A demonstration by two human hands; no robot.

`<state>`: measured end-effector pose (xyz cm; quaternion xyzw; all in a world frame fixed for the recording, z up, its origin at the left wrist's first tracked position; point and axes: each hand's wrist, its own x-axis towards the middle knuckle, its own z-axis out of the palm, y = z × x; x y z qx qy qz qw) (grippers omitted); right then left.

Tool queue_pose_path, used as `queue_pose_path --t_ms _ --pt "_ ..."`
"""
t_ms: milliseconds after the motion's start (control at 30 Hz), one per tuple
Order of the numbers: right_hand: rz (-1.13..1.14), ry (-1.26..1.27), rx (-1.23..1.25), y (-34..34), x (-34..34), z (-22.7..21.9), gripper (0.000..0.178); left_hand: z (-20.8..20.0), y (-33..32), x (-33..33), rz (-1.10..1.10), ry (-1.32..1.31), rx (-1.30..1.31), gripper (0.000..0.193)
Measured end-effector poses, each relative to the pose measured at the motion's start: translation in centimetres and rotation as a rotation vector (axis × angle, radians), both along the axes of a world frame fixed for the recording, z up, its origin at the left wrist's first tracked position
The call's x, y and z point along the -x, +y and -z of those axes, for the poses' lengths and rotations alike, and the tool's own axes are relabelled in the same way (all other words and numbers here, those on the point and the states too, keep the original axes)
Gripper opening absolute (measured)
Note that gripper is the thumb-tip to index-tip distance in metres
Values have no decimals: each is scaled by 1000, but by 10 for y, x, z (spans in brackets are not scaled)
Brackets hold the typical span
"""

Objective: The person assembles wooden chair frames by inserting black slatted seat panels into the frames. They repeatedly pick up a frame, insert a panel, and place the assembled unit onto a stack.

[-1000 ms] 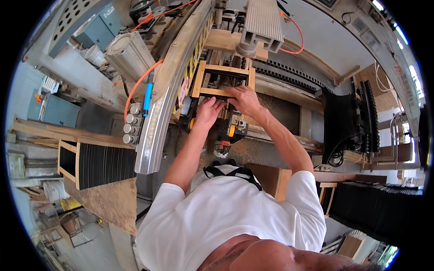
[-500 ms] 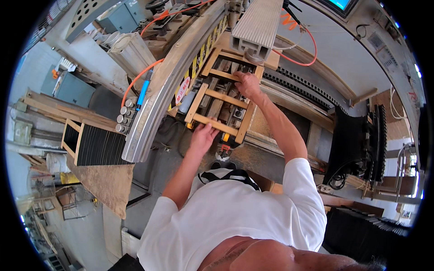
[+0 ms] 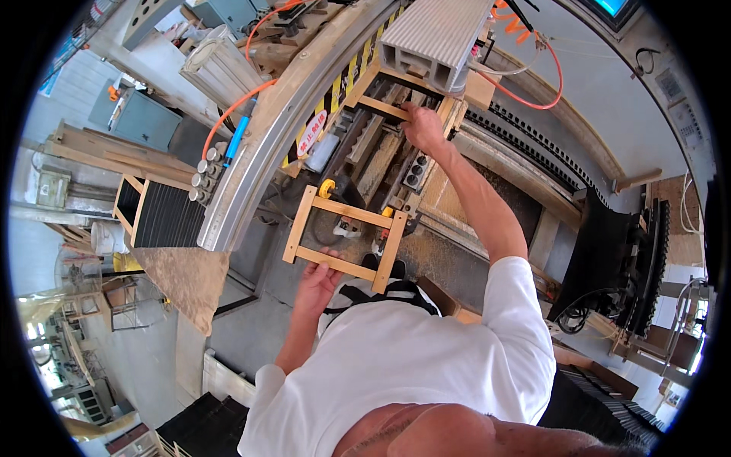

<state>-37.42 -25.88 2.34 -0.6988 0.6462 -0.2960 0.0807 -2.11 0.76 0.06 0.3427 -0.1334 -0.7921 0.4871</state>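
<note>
My left hand (image 3: 318, 286) is closed on the near rail of a small light-wood frame (image 3: 352, 212), which has two side bars and two cross rails. This frame hangs level in front of the machine, close to my body. Farther off, my right hand (image 3: 425, 129) grips the cross rail of a second wooden frame (image 3: 381, 107). That one lies on the machine bed, partly beneath a ribbed aluminium beam (image 3: 434, 38) that hides its far end. My right fingertips are tucked behind the rail and partly hidden.
A curved metal guard rail with yellow-black stripes (image 3: 335, 91) runs along the machine's left. Orange air hoses (image 3: 228, 114) and a blue air gun (image 3: 239, 141) are beside it. Stacked dark-slatted frames (image 3: 167, 217) stand at left; a black panel (image 3: 590, 263) is at right.
My left hand has drawn the nearer frame off the machine bed toward my body, apart from the second frame. My right hand stays near the far frame's rail.
</note>
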Motion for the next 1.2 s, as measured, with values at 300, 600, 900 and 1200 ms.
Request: queue_pose_path --t_ms 300,600,900,1200 --pt "-78 50 -54 -7 4 -1 44 -7 16 -16 -30 -59 -11 33" --pt "-108 84 9 -7 3 1 45 -10 23 -18 -5 -108 -72 34" --pt "-66 112 -77 -8 8 1 47 -16 37 -17 9 -147 -156 34" --pt "-83 125 -88 -6 11 0 49 5 62 -47 -75 -183 -214 35"
